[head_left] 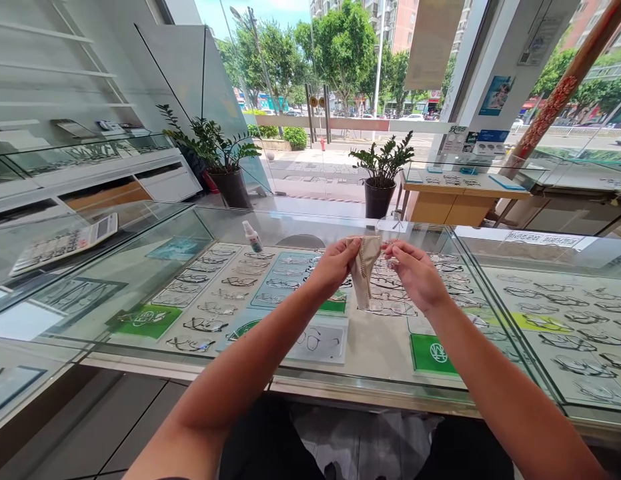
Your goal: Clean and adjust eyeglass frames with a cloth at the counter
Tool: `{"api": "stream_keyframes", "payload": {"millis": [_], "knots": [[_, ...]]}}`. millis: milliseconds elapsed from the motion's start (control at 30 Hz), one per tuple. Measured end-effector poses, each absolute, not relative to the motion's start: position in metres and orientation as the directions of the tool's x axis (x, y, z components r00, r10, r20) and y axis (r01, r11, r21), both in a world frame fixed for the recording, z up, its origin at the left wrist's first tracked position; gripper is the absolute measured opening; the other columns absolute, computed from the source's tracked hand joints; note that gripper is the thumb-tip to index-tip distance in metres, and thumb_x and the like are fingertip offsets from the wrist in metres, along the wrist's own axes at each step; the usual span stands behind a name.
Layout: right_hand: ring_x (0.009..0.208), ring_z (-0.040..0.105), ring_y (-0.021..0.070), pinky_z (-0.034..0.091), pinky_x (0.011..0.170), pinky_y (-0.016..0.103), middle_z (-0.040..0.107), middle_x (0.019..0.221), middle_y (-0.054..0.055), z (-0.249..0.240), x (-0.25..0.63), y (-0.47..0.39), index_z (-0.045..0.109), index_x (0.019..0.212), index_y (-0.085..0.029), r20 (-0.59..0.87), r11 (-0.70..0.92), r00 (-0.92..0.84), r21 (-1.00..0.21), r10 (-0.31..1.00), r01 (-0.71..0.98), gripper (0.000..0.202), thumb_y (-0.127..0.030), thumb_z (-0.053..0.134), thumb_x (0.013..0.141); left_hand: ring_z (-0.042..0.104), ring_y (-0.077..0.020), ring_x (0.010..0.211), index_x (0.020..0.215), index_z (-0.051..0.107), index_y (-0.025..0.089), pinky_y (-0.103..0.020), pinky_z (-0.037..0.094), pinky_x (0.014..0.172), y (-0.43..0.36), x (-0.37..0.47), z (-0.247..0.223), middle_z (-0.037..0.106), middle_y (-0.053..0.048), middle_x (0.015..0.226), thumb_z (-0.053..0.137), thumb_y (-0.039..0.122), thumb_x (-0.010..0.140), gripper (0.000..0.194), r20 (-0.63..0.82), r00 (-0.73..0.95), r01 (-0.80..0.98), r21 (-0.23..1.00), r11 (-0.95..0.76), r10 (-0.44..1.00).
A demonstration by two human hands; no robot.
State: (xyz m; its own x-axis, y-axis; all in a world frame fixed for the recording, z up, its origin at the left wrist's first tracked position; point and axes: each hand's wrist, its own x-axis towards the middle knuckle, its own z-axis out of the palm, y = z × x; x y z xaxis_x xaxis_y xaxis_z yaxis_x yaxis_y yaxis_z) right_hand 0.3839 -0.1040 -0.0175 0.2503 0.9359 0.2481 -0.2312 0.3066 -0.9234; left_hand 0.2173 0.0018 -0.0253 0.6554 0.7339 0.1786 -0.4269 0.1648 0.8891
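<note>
So the left hand is pinching a beige cloth that hangs down over a glass counter, and the right hand has thin-rimmed glasses by the fingertips, right beside it. Loads of eyewear frames lined up under the glass, small spray bottle off to the left, potted plant past the far edge.

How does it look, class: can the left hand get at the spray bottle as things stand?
Probably yes. The spray bottle stands on the counter, left of the left hand, with nothing seen standing between them. That hand pinches a cloth, though, so it may need freeing first.
</note>
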Motion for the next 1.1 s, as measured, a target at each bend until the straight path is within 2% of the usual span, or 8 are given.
{"api": "stream_keyframes", "payload": {"millis": [167, 300, 500, 900, 1100], "knots": [[0.098, 0.058, 0.0209, 0.046, 0.082, 0.035, 0.070, 0.113, 0.005, -0.015, 0.387, -0.103, 0.084, 0.086, -0.029, 0.240, 0.312, 0.271, -0.913, 0.932, -0.262, 0.019, -0.047, 0.087, 0.083, 0.072, -0.0157, 0.081, 0.106, 0.083, 0.013, -0.026, 0.055, 0.082, -0.002, 0.218, -0.029, 0.079, -0.006, 0.086, 0.089, 0.060, 0.084, 0.051, 0.169, 0.754, -0.337, 0.929, 0.152, 0.635], [0.095, 0.058, 0.0202, 0.048, 0.083, 0.035, 0.072, 0.109, 0.004, -0.017, 0.385, -0.101, 0.083, 0.088, -0.028, 0.221, 0.302, 0.274, -0.905, 0.936, -0.301, 0.021, -0.047, 0.089, 0.082, 0.067, -0.0142, 0.074, 0.103, 0.083, 0.013, -0.025, 0.052, 0.074, -0.009, 0.215, -0.025, 0.076, -0.005, 0.081, 0.086, 0.061, 0.087, 0.051, 0.172, 0.804, -0.301, 0.944, 0.139, 0.569], [0.088, 0.059, 0.0195, 0.050, 0.082, 0.036, 0.074, 0.107, 0.003, -0.017, 0.382, -0.101, 0.081, 0.091, -0.028, 0.180, 0.265, 0.261, -0.902, 0.948, -0.342, 0.029, -0.053, 0.092, 0.079, 0.066, -0.0151, 0.079, 0.106, 0.082, 0.013, -0.025, 0.049, 0.073, -0.012, 0.214, -0.028, 0.077, -0.008, 0.089, 0.083, 0.064, 0.089, 0.053, 0.152, 0.815, -0.247, 0.964, 0.098, 0.558], [0.095, 0.063, 0.0201, 0.052, 0.085, 0.034, 0.074, 0.107, 0.002, -0.022, 0.382, -0.100, 0.081, 0.094, -0.029, 0.179, 0.238, 0.184, -0.891, 0.967, -0.387, 0.024, -0.050, 0.089, 0.084, 0.067, -0.0157, 0.082, 0.108, 0.082, 0.014, -0.027, 0.050, 0.077, -0.014, 0.214, -0.028, 0.078, -0.009, 0.096, 0.084, 0.060, 0.089, 0.050, 0.170, 0.816, -0.247, 0.967, 0.066, 0.552], [0.094, 0.064, 0.0205, 0.053, 0.083, 0.034, 0.075, 0.102, 0.002, -0.023, 0.383, -0.099, 0.081, 0.092, -0.029, 0.168, 0.230, 0.187, -0.891, 0.968, -0.390, 0.026, -0.051, 0.091, 0.082, 0.066, -0.0147, 0.078, 0.110, 0.082, 0.014, -0.026, 0.049, 0.075, -0.016, 0.212, -0.023, 0.077, -0.008, 0.093, 0.088, 0.056, 0.087, 0.048, 0.182, 0.841, -0.251, 0.965, 0.069, 0.510]]}}
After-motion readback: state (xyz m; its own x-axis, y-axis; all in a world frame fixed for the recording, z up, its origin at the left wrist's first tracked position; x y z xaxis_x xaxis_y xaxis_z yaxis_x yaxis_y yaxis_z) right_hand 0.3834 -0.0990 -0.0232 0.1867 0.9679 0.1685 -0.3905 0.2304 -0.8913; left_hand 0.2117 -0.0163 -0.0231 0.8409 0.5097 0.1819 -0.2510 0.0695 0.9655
